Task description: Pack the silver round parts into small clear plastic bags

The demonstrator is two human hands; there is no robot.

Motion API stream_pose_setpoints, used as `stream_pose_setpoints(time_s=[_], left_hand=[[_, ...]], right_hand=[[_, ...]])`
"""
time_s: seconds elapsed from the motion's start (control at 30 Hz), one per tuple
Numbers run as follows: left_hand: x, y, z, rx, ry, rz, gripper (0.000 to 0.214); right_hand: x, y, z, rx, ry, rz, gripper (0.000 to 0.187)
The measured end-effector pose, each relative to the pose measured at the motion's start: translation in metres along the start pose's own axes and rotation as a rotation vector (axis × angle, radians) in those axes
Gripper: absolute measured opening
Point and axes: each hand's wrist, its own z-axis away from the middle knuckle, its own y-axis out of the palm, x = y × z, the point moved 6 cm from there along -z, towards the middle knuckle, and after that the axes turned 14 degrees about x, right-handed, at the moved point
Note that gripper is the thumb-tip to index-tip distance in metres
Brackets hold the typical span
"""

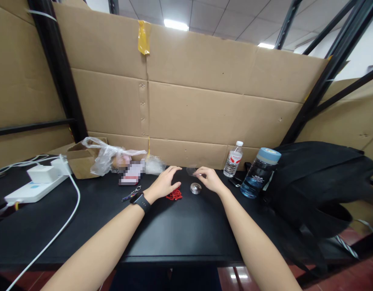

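My left hand [162,185], with a dark watch [140,201] on its wrist, is open, thumb and fingers apart, over the black tabletop [186,234]. Just under its thumb lies a small heap of red cord or chain [174,194]. Between my hands stands a small round silvery container [195,188]; whether it is metal or clear plastic is hard to tell. The fingers of my right hand [211,179] pinch the edge of a thin clear disc [191,171], which looks like a lid, behind the container.
A water bottle [233,159], a blue-lidded bottle [259,173] and a black backpack [314,186] stand on the right. Leftward are a keychain [132,194], plastic bags [106,157], a cardboard box [83,161] and a white power strip [37,188] with a cable. Cardboard walls the back.
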Motion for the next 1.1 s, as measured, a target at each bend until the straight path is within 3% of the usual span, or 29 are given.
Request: stream_pose_setpoints(time_s=[0.1,0.2,0.3,0.43,0.53,0.6,0.73,0.8,0.9,1.0,1.1], left_hand=[[-0.009,0.001,-0.002,-0.050,0.031,0.069,0.050],[-0.016,-0.001,-0.004,-0.087,0.036,0.124,0.040],[-0.017,-0.002,-0.004,-0.075,0.022,0.160,0.044],[-0.017,0.001,-0.004,0.047,0.028,0.144,0.016],[-0.011,-0.004,-0.004,0.053,0.010,0.068,0.010],[0.000,-0.014,-0.002,-0.014,-0.068,-0.030,0.013],[0.037,-0.043,0.012,-0.243,-0.351,-0.281,0.023],[0.055,-0.046,0.017,-0.192,-0.449,-0.386,0.026],[0.077,-0.036,0.023,-0.023,-0.548,-0.456,0.028],[0.089,-0.022,0.025,0.106,-0.583,-0.441,0.031],[0.094,-0.014,0.026,0.157,-0.586,-0.414,0.037]], right_hand=[[0.032,0.010,-0.004,0.094,-0.099,-0.082,0.021],[0.044,0.018,-0.006,0.113,-0.080,-0.103,0.019],[0.045,0.021,-0.008,0.096,-0.058,-0.104,0.018],[0.040,0.020,-0.008,0.011,-0.057,-0.107,0.013],[0.033,0.017,-0.008,-0.077,-0.041,-0.091,0.022],[0.028,0.013,-0.006,-0.135,-0.036,-0.088,0.024],[0.016,0.004,-0.004,-0.215,-0.005,-0.144,0.016],[0.010,-0.001,-0.003,-0.243,0.013,-0.169,0.011],[0.002,-0.003,-0.002,-0.226,0.071,-0.148,0.006],[-0.004,0.002,-0.001,-0.091,0.118,-0.066,0.014],[-0.006,0.012,0.002,0.109,0.086,-0.011,0.033]])
